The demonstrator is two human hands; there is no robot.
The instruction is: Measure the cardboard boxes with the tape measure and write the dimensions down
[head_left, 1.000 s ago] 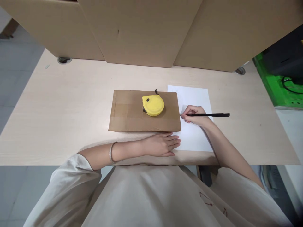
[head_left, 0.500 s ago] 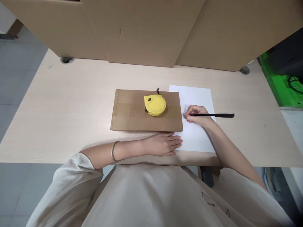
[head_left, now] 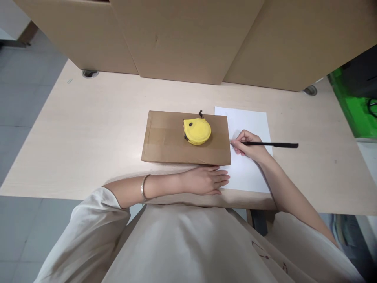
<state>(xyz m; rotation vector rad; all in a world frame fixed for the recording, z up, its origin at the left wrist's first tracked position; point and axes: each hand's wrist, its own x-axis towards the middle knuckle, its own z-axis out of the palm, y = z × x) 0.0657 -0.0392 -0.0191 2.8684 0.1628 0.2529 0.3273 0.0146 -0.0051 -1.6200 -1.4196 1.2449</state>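
Note:
A flat brown cardboard piece (head_left: 167, 137) lies on the light wooden desk (head_left: 97, 118), and a yellow tape measure (head_left: 197, 131) rests on its right half. Right beside the cardboard lies a white sheet of paper (head_left: 247, 173). My right hand (head_left: 249, 145) is closed round a black pen (head_left: 272, 145), its tip on the paper by the cardboard's right edge. My left hand (head_left: 206, 180) lies flat with fingers stretched out, fingertips on the paper's lower left corner, just below the cardboard.
Tan partition panels (head_left: 182, 39) rise behind the desk. Two cable grommets (head_left: 90, 73) sit at the desk's back corners. A green object (head_left: 357, 114) with dark parts stands at the far right. Grey floor shows on the left.
Both hands hold their positions on the paper; the pen hand shows at most a slight shift. The view has drifted a little, so everything sits slightly further right.

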